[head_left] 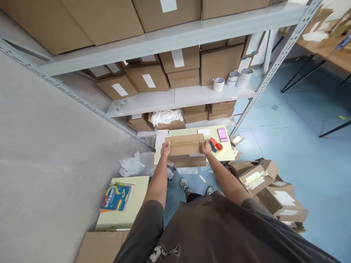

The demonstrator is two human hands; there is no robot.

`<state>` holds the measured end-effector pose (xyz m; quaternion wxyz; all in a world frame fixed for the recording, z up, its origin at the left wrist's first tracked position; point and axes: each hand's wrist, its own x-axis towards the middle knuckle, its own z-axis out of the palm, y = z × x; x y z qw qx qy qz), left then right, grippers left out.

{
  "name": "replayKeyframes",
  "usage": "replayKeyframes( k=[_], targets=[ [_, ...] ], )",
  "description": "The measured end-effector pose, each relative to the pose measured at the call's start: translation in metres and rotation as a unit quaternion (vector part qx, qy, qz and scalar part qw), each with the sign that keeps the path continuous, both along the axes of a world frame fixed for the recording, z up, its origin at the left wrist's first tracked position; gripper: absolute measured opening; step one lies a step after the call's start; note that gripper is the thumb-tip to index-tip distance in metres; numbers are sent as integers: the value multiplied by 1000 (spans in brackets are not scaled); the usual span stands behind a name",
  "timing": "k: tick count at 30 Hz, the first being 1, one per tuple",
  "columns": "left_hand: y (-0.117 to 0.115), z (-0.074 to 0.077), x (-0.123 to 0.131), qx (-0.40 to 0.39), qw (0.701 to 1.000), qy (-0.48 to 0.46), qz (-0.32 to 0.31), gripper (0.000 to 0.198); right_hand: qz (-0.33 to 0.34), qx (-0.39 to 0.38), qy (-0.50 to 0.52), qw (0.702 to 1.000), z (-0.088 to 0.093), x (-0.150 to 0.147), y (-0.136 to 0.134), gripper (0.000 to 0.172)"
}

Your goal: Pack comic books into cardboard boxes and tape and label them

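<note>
A brown cardboard box (185, 148) rests on the small pale table (227, 151), a strip of tape along its top. My left hand (165, 149) is closed on the box's left end, and my right hand (205, 147) grips the right end. Part of a white label shows on the near side, close to my right hand. Just right of that hand lies an orange and blue tape dispenser (216, 145). Behind it is a pink item (222, 134), its surface blurred. A white paper (203, 131) lies at the table's back.
A metal shelf rack (189, 100) with cardboard boxes and tape rolls (218, 84) stands ahead. Flattened and open cartons (279, 197) are heaped on the floor at right. At left are a side table (137, 182) with books (115, 197) and white plastic bags (133, 165).
</note>
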<state>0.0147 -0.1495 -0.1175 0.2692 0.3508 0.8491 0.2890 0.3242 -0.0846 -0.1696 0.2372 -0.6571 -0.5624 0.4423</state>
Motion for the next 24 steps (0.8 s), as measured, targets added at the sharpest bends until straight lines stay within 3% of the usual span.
replayKeyframes(
  k=[6, 11, 14, 19, 22, 24],
  targets=[
    [5, -2, 13, -67, 997, 42, -7, 81, 30, 23, 28, 999, -6, 33, 10, 56],
    [8, -11, 12, -65, 994, 90, -16, 88, -29, 41, -58, 997, -21, 94, 28, 44],
    [9, -16, 10, -74, 992, 105, -18, 88, 11, -4, -143, 990, -39, 118, 39, 34],
    [11, -19, 8, -91, 987, 131, -27, 86, 128, -30, -181, 975, -78, 114, 46, 29],
    [12, -21, 8, -100, 985, 139, -26, 85, 123, -82, -178, 973, -97, 98, 45, 44],
    [12, -21, 7, -107, 984, 140, -25, 84, 94, -103, -177, 974, -105, 91, 44, 45]
  ],
)
